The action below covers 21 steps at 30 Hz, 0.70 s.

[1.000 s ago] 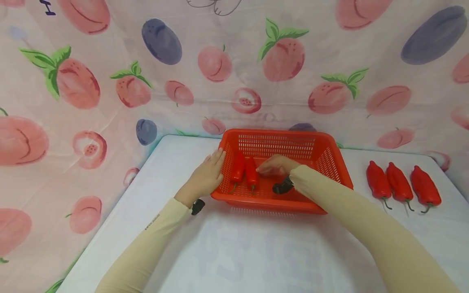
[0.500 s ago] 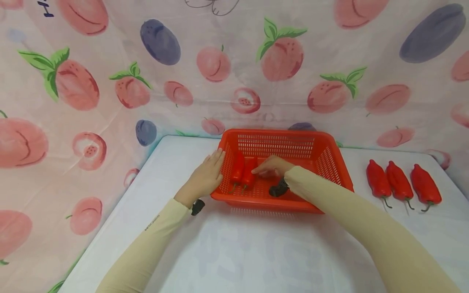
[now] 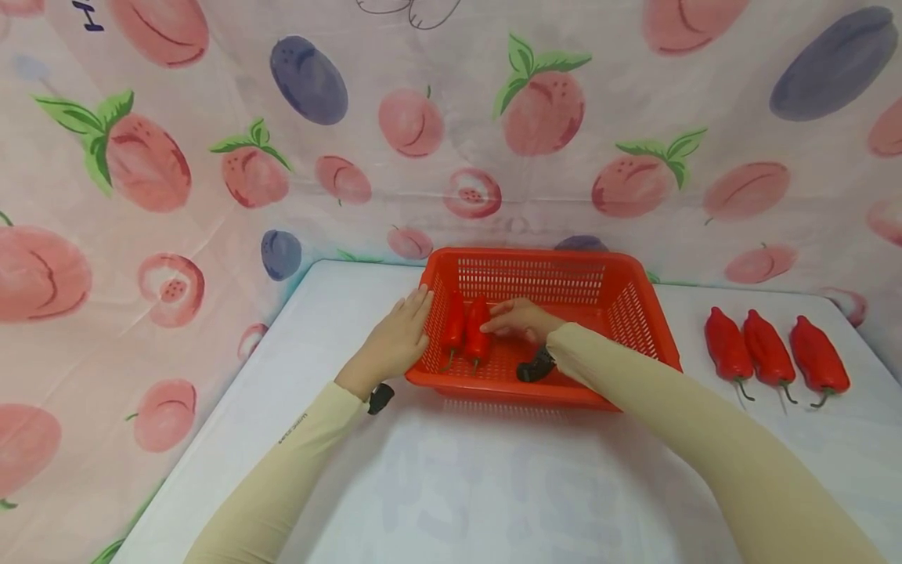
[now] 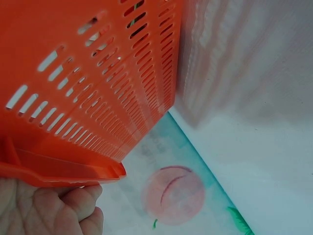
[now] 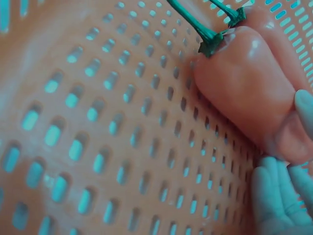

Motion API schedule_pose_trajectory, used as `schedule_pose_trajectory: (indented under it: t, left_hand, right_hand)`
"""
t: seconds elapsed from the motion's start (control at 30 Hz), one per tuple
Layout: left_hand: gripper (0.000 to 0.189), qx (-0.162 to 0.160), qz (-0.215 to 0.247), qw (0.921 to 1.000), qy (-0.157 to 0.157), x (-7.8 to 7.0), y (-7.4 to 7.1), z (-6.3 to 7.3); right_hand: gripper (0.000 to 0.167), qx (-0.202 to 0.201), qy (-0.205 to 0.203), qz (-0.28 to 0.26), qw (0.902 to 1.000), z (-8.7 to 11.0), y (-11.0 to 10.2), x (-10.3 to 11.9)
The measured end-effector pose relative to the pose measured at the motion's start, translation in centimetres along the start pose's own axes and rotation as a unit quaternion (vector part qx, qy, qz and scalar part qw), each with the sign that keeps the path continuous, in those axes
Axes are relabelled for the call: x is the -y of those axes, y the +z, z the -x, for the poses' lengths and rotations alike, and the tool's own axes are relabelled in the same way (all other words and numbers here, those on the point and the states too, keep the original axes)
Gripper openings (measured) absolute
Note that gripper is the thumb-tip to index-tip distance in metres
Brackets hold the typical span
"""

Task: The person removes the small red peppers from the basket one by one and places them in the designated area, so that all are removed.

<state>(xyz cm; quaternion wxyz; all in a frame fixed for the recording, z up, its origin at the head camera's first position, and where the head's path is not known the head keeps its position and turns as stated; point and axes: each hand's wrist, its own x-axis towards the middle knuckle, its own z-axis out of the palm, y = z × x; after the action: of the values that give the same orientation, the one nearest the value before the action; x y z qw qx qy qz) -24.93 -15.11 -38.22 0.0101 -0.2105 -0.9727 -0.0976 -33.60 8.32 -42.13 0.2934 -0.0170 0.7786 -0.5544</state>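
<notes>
My left hand (image 3: 398,337) rests flat along the left side of a red plastic basket (image 3: 543,395); in the left wrist view its fingers (image 4: 80,200) lie under the basket's rim. Inside the basket, my right hand (image 3: 524,317) holds a red pepper (image 3: 478,337) near its pointed end. The right wrist view has the thumb (image 5: 304,110) on one side of this pepper and the other fingers (image 5: 274,191) at its lower edge. Left of it lies another red pepper (image 3: 453,325), close to the basket's left wall. Both green stems point toward me.
Three red peppers (image 3: 770,352) lie in a row on the white table (image 3: 451,486), right of the basket. A fruit-print cloth (image 3: 465,117) hangs behind and to the left. Slotted walls surround the basket's inside.
The pepper at my right hand tilted, then straightened and turned, ending slightly farther left. The pepper beside it shifted a little left. My right hand's fingers moved left; my left hand stayed put.
</notes>
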Motion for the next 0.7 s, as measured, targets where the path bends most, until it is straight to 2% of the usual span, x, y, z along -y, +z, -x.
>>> schedule_pose_trajectory:
  t: [0.27,0.5,0.7]
  left_hand:
    - [0.063,-0.003,-0.001,1.0000,0.002,-0.05,-0.02,-0.05]
    - [0.063,-0.001,0.002,1.0000,0.002,-0.12,-0.01,-0.01]
    - [0.063,0.001,0.001,1.0000,0.000,-0.06,-0.04,0.04]
  right_hand:
    - [0.061,0.023,-0.012,-0.080,0.9965,-0.38,-0.03,-0.14]
    - [0.061,0.043,-0.006,-0.100,0.9940,-0.41,-0.03,-0.22]
    - [0.061,0.039,0.002,-0.103,0.9939,-0.59,0.10,-0.11]
